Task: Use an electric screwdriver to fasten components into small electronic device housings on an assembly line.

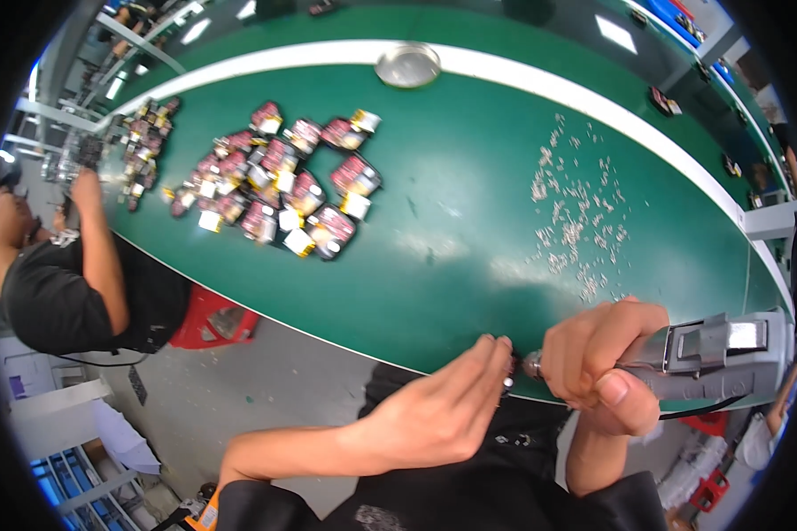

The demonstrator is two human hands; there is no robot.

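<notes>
Pale glare on green tabletop [452, 252], dark fisheye rim.

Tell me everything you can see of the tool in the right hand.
The tool has a grey body, apparently plastic, with a shiny metal-looking plate on its upper side and a black cord below. It lies roughly sideways in the view, over the green table's near edge. The right hand wraps its front. Its metal-looking nose points left, toward a dark part at the left hand; contact there is unclear, as is whether it runs.
</notes>
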